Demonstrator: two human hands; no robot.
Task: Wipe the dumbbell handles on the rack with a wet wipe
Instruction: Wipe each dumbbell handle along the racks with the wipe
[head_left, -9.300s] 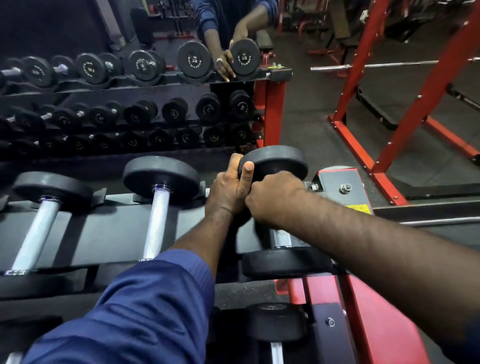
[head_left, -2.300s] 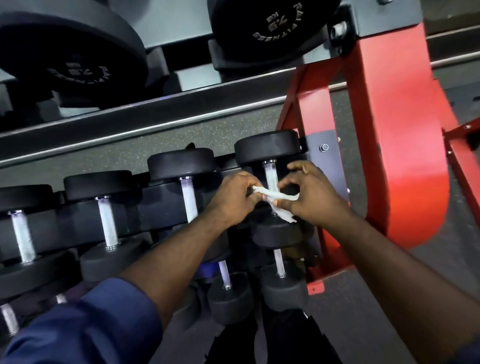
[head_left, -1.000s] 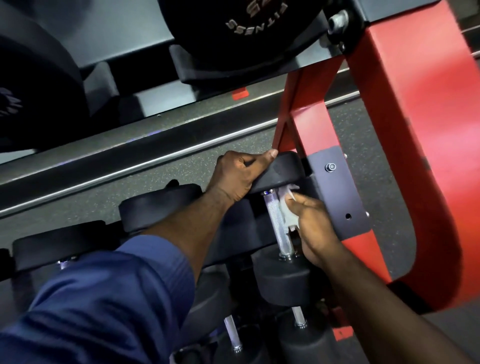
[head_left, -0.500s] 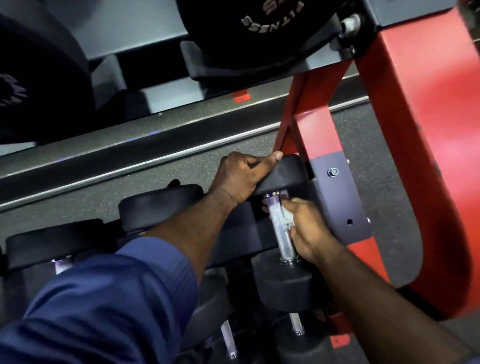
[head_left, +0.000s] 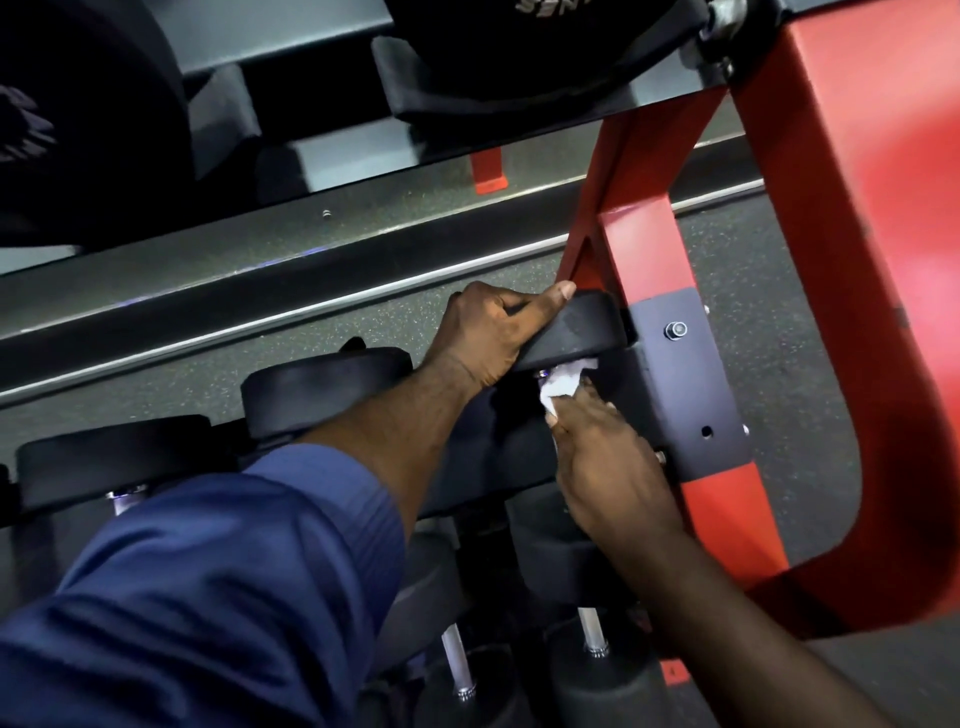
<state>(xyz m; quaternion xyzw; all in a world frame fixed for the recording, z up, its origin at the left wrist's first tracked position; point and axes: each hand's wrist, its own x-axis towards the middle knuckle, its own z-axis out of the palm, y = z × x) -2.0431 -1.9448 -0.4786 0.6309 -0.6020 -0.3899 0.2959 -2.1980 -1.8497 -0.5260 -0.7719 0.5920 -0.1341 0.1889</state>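
Gym rack, middle tier: my left hand (head_left: 493, 332) grips the far head of the end dumbbell (head_left: 576, 332), with the thumb along its rim and the fingers curled over the back edge. The weight sits hard against the red rack upright (head_left: 639, 260).

My right hand (head_left: 608, 467) pinches the wet wipe (head_left: 563, 384) around the top of that dumbbell's handle, just under the head. The handle itself is hidden beneath wipe and hand.

The step in hand looks like the wiping of this handle, with the wipe at its far end. The next move likely calls for drawing the wipe along the bar toward the near head. A twist would reach the underside while my left hand stops the weight rolling.

Counted in view:
- **Wipe:** one.
- **This tier:** three dumbbells, namely the end one, the neighbouring dumbbell (head_left: 322, 389) and the third dumbbell (head_left: 109, 457).
- **Tier below:** two bare steel bars, the left lower handle (head_left: 452, 660) and the right lower handle (head_left: 592, 629).
- **Shelf above:** two big heads, the lettered head (head_left: 545, 47) and the dark head (head_left: 88, 130).
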